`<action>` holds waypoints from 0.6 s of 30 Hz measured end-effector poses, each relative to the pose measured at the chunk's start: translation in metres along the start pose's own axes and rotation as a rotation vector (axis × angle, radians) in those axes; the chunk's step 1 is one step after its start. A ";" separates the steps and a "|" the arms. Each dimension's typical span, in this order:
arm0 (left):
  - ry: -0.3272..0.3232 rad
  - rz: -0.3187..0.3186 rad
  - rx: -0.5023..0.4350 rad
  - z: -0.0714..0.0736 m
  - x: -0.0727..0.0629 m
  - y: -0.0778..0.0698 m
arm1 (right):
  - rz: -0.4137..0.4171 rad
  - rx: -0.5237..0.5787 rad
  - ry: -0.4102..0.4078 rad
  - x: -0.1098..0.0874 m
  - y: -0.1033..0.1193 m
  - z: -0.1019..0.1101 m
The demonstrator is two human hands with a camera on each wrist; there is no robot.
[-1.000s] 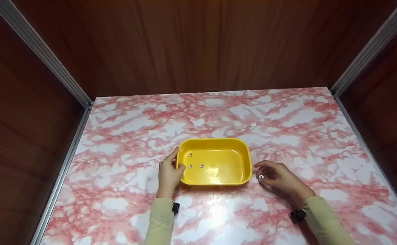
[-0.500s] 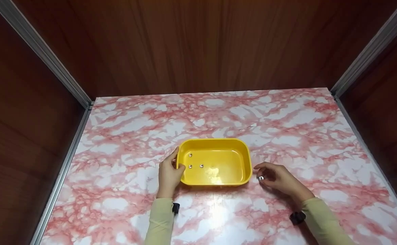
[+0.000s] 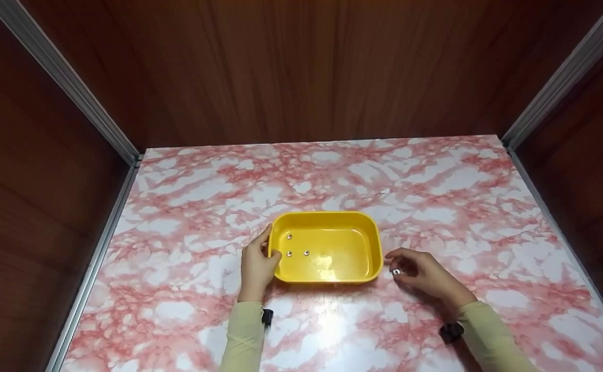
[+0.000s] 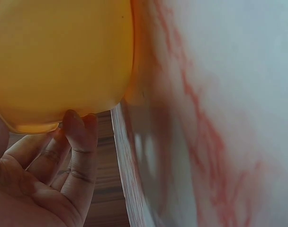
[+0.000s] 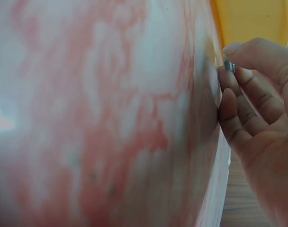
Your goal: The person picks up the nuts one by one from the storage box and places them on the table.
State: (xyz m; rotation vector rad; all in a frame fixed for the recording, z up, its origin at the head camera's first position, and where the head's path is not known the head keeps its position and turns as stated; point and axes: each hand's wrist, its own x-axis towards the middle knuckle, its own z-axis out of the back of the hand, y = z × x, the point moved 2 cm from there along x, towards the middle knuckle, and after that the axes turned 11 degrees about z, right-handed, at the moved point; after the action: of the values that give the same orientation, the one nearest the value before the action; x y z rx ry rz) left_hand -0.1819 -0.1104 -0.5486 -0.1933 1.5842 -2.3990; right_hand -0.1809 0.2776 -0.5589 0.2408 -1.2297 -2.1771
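Note:
A yellow rectangular plastic container with rounded corners sits on the table in front of me. My left hand grips its left wall, thumb over the rim; the left wrist view shows the fingers against the container's outside. Three small shiny metal nuts lie inside towards the left, one nut a little apart from the left pair. Just right of the container, my right hand pinches another small metal nut between thumb and fingers, low over the table. The other fingertips are close to the tabletop.
The red-and-white marbled table extends around the container on all sides. Brown wood-grain panels stand at the back and both sides, with grey metal frame strips at the corners and edges.
Very little differs. My right hand, still pinching the nut, is a touch lower in the head view. My left hand keeps its hold on the container.

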 end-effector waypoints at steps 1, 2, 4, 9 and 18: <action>0.003 0.004 -0.005 0.000 0.000 0.000 | -0.001 -0.003 0.001 0.000 0.000 0.000; 0.004 0.007 -0.007 0.000 0.000 0.000 | 0.003 -0.006 0.000 0.000 0.000 0.000; 0.002 0.004 -0.005 0.000 0.000 0.000 | 0.009 -0.004 -0.001 0.000 -0.001 0.000; -0.022 -0.040 0.020 0.001 0.000 0.001 | 0.041 0.006 -0.007 0.001 -0.001 0.000; -0.012 -0.046 0.009 0.002 0.000 0.001 | 0.048 0.003 -0.020 0.001 0.001 -0.002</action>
State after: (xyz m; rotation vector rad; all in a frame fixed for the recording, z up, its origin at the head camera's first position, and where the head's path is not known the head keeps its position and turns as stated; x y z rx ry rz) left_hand -0.1810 -0.1120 -0.5485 -0.2443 1.5806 -2.4341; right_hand -0.1808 0.2755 -0.5591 0.1897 -1.2375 -2.1411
